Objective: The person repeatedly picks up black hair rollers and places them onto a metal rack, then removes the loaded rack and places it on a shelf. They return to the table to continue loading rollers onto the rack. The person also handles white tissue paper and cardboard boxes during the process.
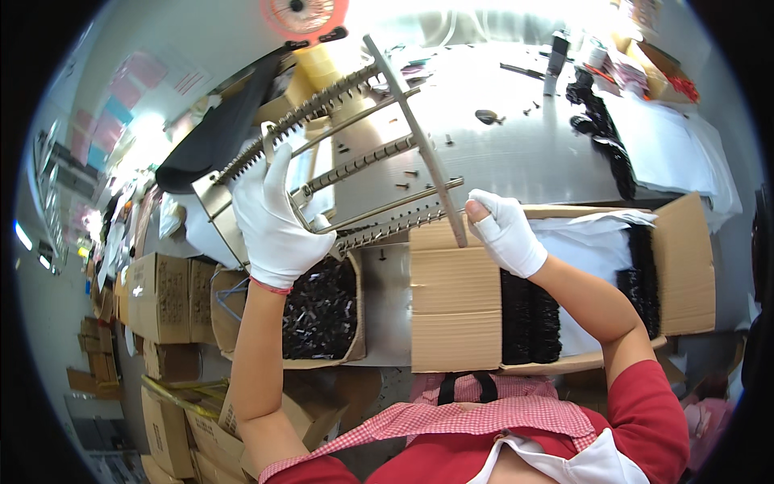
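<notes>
A metal rack (423, 145) of parallel rods between two end plates is held tilted above the bench. Its outer rods carry rows of small pegs or clips. My left hand (278, 226), in a white glove, is closed around the rack's left part, fingers over the rods. At the rack's right end bar, my right hand (511, 239) has its fingers curled in a white glove, with the thumb tip bare. The thumb and fingers are pressed together by the bar; anything between them is hidden. Below the rack, an open carton (359, 323) contains many small shiny black pieces.
An open cardboard box (455, 310) on the right holds black bundles and white sheets. Loose screws (411, 173) and a dark small part (487, 117) lie on the metal bench (516, 161). An orange fan (302, 18) stands at the back; stacked cartons (165, 298) are at left.
</notes>
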### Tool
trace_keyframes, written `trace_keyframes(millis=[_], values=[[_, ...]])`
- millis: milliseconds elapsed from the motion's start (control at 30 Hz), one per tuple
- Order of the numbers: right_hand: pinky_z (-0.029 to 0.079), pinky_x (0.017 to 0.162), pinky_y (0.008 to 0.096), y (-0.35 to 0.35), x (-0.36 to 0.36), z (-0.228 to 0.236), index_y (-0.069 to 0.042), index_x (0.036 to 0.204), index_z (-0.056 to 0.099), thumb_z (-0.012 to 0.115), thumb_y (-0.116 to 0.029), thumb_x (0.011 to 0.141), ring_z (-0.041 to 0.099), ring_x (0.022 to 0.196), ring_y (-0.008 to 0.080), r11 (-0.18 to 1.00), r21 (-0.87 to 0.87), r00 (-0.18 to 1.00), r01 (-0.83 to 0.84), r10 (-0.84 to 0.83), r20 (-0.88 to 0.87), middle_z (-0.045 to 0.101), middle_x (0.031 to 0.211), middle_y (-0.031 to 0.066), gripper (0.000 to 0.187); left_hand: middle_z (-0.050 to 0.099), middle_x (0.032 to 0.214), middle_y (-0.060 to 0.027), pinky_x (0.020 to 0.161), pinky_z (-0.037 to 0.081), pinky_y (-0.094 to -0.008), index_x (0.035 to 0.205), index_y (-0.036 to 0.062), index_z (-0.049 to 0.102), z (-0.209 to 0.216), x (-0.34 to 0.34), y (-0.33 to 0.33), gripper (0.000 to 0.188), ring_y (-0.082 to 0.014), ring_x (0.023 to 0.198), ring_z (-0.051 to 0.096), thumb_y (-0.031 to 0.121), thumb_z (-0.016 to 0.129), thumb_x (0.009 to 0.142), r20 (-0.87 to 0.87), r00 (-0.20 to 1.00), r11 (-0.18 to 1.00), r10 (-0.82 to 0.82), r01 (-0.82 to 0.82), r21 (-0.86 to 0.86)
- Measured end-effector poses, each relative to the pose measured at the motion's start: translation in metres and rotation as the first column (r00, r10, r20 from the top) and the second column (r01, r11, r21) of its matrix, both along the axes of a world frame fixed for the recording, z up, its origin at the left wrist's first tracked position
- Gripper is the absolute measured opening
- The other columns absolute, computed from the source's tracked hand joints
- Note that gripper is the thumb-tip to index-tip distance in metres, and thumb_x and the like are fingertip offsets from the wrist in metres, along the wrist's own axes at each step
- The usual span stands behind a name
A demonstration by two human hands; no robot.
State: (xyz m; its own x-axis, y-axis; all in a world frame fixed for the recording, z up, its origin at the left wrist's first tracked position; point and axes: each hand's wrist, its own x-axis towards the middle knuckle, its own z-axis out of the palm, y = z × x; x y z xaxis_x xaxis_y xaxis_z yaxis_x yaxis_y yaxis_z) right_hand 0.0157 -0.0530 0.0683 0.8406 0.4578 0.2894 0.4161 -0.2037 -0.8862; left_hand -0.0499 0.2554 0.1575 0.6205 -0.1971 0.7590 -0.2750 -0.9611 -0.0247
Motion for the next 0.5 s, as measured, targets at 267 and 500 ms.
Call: trace_keyframes(millis=[267,500], values=[[0.049,0.058,0.0304,0.017,0.108,-0.010,-0.009,0.105,0.059,0.044,-0.025,0.101,0.065,0.076,0.0155,0.573,0.357,0.579,0.738,-0.263,-0.772,0.065,0.089,0.0053,0.022,0.053,0.107,-0.0200,0.090,0.040,-0.0482,0.134,0.0044,0.050,-0.023,-0.093,0.120,0.088,-0.0407,0.102,0.051,0.012,0.073,0.050,-0.276,0.907,0.948,0.317,-0.306,0.084],[0.049,0.090,0.0401,0.192,0.035,0.013,0.002,0.115,0.063,0.049,-0.036,0.099,0.063,0.099,0.0280,0.971,-0.193,0.952,-0.138,0.075,-0.298,0.068,0.107,0.0194,0.043,0.052,0.115,-0.0200,0.098,0.038,-0.0494,0.138,0.0105,0.047,-0.053,-0.125,0.127,0.090,-0.0404,0.108,0.049,0.016,0.072,0.051,-0.436,0.886,0.984,0.156,-0.177,-0.008]])
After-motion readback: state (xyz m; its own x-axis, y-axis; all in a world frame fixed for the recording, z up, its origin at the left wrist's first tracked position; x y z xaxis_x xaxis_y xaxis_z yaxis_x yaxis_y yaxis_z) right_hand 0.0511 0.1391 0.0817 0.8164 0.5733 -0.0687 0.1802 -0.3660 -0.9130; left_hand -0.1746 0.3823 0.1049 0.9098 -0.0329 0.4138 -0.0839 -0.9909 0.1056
